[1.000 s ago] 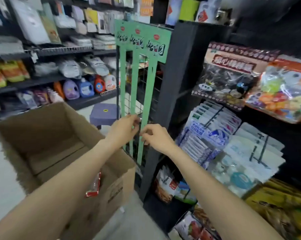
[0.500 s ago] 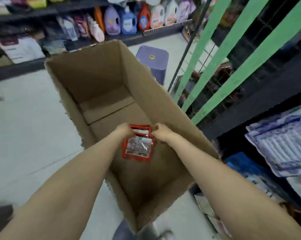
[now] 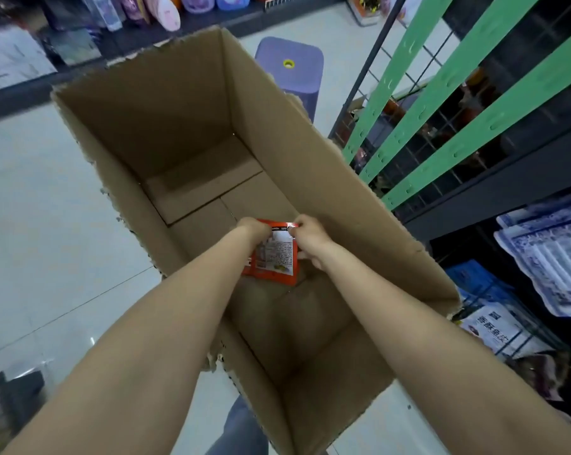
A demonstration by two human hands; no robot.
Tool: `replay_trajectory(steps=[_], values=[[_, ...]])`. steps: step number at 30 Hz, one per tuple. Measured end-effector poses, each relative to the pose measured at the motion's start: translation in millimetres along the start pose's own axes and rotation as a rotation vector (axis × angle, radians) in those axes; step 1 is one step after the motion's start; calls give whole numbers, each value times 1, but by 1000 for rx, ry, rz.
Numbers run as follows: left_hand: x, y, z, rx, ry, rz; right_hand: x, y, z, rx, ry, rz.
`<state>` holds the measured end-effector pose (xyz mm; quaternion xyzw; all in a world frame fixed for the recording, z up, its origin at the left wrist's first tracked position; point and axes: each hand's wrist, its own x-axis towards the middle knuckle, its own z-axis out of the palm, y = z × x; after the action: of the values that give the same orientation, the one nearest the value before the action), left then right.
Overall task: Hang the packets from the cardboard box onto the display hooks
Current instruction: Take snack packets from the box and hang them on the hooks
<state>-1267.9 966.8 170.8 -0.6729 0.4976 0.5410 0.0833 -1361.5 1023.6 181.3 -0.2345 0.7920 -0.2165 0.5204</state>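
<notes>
hands (image 3: 282,239) lower in cardboard box (image 3: 166,103), packet (image 3: 274,257) flipped to printed back

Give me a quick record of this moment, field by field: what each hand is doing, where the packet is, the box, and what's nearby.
left hand: grips the packet's left edge
right hand: pinches the packet's top right corner
red packet: printed side up, held inside the box
cardboard box: open on the floor; no other packets visible
green display strips: right of the box, on a wire rack
purple stool: behind the box

The packet (image 3: 275,254) lies inside the cardboard box (image 3: 166,103), with the display strips (image 3: 468,103) to its right.
</notes>
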Motion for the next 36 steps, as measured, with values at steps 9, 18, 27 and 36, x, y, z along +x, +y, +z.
replay_trajectory(steps=[9, 18, 27, 36], values=[[-50, 7, -38, -172, 197, 142, -49, -28, -36, 8, 151, -367], [-173, 45, -20, -360, 31, 483, -148, -13, -123, 558, 132, -459], [-280, 118, 103, -820, -469, 422, -236, 75, -248, 758, 318, -624], [-387, 200, 245, -232, -231, 788, -327, 145, -376, 597, 1057, -901]])
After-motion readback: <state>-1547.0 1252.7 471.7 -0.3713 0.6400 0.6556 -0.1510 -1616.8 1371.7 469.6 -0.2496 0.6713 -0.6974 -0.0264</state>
